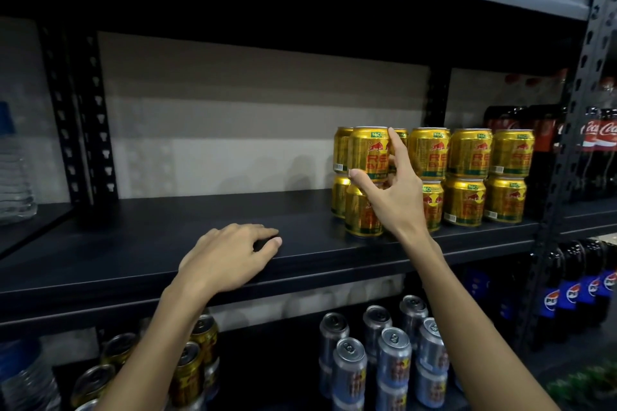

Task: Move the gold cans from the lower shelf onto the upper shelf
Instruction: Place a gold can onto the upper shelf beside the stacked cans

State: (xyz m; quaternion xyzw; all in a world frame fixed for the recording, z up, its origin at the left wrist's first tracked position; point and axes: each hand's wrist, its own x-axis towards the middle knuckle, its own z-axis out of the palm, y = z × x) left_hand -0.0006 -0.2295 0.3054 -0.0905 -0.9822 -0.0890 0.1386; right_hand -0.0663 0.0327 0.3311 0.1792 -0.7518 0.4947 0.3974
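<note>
On the upper shelf [167, 243], at right, gold cans [467, 173] with red bull print stand upright, two high; the right hand [390, 200] pinches the front-left top can [367, 153]. More cans [187, 374] stand on the lower shelf [267, 377].

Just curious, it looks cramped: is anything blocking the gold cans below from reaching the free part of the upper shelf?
Only the upper shelf board itself, which overhangs the lower gold cans, and the left hand resting on its front edge. Left of the stacked cans, the board lies bare.

Glossy metal gold cans [467, 157] stand on a matt dark upper shelf [167, 243].
</note>
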